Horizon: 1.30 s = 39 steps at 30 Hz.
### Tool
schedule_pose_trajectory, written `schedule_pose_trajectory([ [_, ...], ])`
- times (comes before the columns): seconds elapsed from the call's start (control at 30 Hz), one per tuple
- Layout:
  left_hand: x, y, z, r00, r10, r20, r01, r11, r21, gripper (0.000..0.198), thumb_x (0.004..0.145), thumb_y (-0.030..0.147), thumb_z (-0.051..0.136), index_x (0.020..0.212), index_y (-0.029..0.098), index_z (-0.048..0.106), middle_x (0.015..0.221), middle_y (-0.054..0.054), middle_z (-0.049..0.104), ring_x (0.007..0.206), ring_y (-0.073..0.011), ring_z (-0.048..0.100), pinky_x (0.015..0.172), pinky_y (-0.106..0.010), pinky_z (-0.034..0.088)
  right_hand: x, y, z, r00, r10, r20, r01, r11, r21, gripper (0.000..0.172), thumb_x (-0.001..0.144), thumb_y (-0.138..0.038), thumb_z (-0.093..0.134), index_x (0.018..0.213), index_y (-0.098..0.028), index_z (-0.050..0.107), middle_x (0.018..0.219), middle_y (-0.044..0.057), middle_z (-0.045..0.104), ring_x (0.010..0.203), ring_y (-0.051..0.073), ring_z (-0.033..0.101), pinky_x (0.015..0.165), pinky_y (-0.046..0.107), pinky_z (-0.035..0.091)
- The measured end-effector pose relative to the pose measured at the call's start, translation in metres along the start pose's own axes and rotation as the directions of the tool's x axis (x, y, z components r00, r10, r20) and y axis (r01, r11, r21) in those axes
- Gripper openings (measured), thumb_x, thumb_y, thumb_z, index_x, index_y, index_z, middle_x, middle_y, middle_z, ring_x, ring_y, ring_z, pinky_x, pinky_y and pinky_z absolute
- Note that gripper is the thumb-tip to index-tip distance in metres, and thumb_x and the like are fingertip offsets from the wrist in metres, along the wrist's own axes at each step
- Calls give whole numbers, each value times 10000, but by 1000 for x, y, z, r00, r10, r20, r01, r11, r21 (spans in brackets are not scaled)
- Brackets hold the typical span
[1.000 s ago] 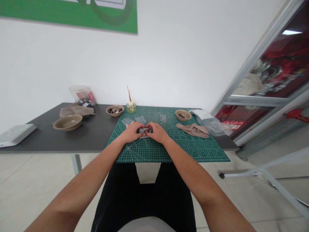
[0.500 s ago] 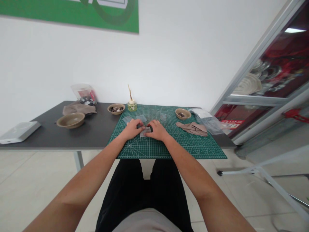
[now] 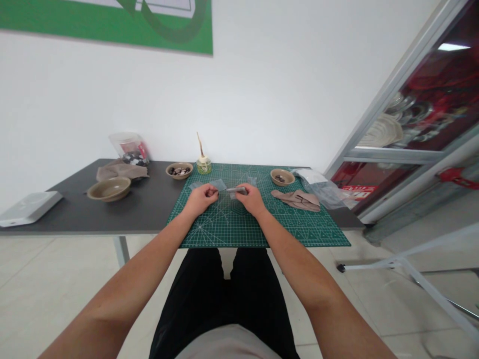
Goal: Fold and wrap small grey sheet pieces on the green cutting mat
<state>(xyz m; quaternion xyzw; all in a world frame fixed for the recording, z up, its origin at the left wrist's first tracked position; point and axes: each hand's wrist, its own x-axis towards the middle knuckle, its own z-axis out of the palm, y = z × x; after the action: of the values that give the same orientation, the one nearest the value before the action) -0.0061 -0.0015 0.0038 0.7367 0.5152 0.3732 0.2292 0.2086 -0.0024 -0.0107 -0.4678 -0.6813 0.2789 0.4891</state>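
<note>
Over the green cutting mat (image 3: 209, 232), my right hand (image 3: 251, 200) pinches a small clear plastic bag (image 3: 235, 190) that looks rolled or folded into a narrow greyish strip pointing left. My left hand (image 3: 201, 200) is closed, with thumb and fingertips together just left of the strip's end. Whatever lies between those left fingertips is too small to make out. Flat clear plastic bags (image 3: 217, 185) lie on the mat just beyond my left hand. Another small plastic piece (image 3: 251, 180) is behind my right hand, partly hidden by it.
Small dark and pale pieces fill a tan bowl (image 3: 179, 171) at back left; fewer are in the bowl (image 3: 282, 177) at right. A jar with a stick (image 3: 204, 164), brown cloth (image 3: 298, 199), larger plastic bag (image 3: 322, 187), another bowl (image 3: 110, 189) and white device (image 3: 30, 208) stand around.
My hands have moved apart, the right one shifting rightward with the plastic bag. The bag was held between both hands and now appears as a narrow strip in the right.
</note>
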Motion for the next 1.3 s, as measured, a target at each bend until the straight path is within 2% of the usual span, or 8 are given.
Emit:
schedule_pose_trajectory([
  [0.13, -1, -1, 1, 999, 42, 14, -42, 999, 0, 220, 764, 343, 605, 915, 188, 641, 692, 26, 580, 647, -136, 520, 662, -266, 432, -4, -5, 2, 997, -41, -65, 43, 999, 28, 345, 723, -262, 625, 1058, -204, 565, 884, -1, 679, 753, 156, 608, 725, 273, 453],
  [0.3, 0, 0, 1, 997, 59, 51, -59, 998, 3, 237, 778, 344, 588, 942, 188, 660, 726, 17, 588, 680, -142, 530, 677, -270, 444, -7, -11, 3, 986, -168, -5, 159, 942, -297, 41, 784, -249, 579, 802, -213, 573, 799, 18, 625, 800, 185, 569, 787, 304, 432],
  [0.43, 2, -1, 2, 995, 83, 63, -83, 996, 6, 258, 809, 355, 563, 965, 185, 679, 740, 10, 583, 685, -143, 525, 672, -276, 435, -9, -14, 5, 968, -225, 114, 252, 890, -380, 34, 758, -182, 558, 768, -214, 564, 822, 40, 613, 842, 199, 564, 805, 307, 430],
  [0.6, 3, -4, 3, 994, 75, 82, -73, 997, -28, 267, 812, 344, 579, 1012, 189, 664, 724, 15, 584, 661, -146, 526, 645, -279, 421, -11, -15, 5, 993, -118, -9, 113, 964, -241, 287, 787, -264, 616, 1063, -214, 552, 856, 4, 647, 725, 157, 581, 723, 269, 443],
  [0.8, 2, -2, 3, 997, 17, 78, -12, 998, -62, 176, 798, 366, 607, 856, 203, 579, 717, 20, 599, 680, -155, 560, 657, -282, 436, -6, -13, 3, 987, -146, 73, 162, 925, -343, 114, 812, -290, 611, 740, -203, 599, 731, 1, 580, 688, 146, 511, 678, 266, 382],
  [1.03, 1, -1, 2, 999, 28, 30, -27, 999, -35, 191, 818, 391, 592, 863, 207, 567, 632, 44, 502, 606, -135, 484, 600, -270, 392, -5, -8, 5, 992, -121, 41, 128, 914, -385, 87, 814, -255, 602, 755, -195, 625, 727, 5, 586, 708, 160, 528, 704, 281, 398],
  [1.17, -2, 2, 3, 996, 32, 81, -21, 991, -132, 179, 780, 353, 619, 836, 200, 545, 630, 48, 520, 594, -126, 491, 593, -260, 407, -7, -10, 8, 971, -237, 6, 220, 892, -394, 217, 854, -181, 535, 1012, -181, 684, 950, 60, 678, 897, 191, 596, 844, 317, 456],
  [1.3, -5, 6, 5, 984, 125, 126, -126, 992, 2, 144, 765, 299, 608, 740, 203, 504, 641, 41, 558, 600, -124, 504, 608, -261, 388, -10, -15, 15, 893, -397, 212, 449, 757, -474, 373, 899, -142, 478, 1227, -170, 652, 1203, 85, 678, 1053, 214, 565, 986, 379, 441],
])
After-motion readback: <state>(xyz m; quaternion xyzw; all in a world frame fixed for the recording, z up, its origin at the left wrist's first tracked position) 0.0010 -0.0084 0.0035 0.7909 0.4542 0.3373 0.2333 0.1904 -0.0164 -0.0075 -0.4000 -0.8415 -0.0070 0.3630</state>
